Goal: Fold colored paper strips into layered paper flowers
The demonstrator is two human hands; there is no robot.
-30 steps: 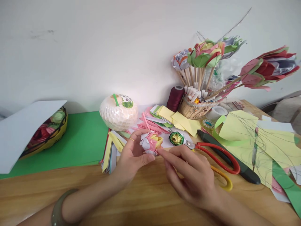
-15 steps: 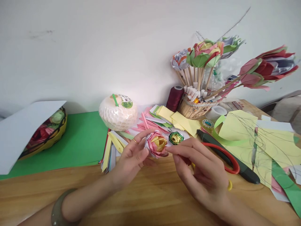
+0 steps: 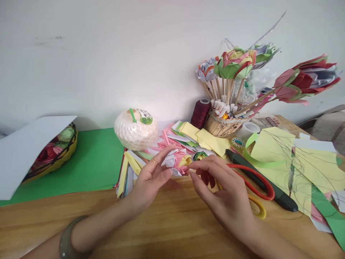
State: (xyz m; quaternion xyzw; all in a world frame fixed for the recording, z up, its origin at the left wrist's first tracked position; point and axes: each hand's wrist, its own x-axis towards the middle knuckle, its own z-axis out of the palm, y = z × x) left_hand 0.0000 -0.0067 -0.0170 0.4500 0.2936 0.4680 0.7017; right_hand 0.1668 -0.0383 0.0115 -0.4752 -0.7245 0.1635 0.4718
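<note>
A paper flower (image 3: 176, 162) with white and pink outer petals and a yellow centre is held by my left hand (image 3: 155, 178), thumb in front and fingers behind. Its yellow centre faces right. My right hand (image 3: 222, 189) is at the flower's right edge, index fingertip at the petals and the thumb a little apart below; whether it touches is hard to tell. Just behind the fingers lies a small green and yellow paper flower (image 3: 199, 155), partly covered by my right hand. Scissors with a red handle (image 3: 265, 183) and a yellow handle (image 3: 260, 208) lie partly hidden behind that hand.
Folded paper pieces (image 3: 188, 131) lie behind my hands, near a net-wrapped white coconut (image 3: 136, 133). At the back stand a dark red thread spool (image 3: 201, 113) and a basket (image 3: 222, 126) of stemmed paper flowers. Yellow sheets (image 3: 275, 147) with tangled wire are at right; a yellow basket (image 3: 64, 158) is left.
The flower has turned so its centre faces more to the right and more white petals show. My right hand has shifted slightly left, uncovering more of the yellow scissor handle.
</note>
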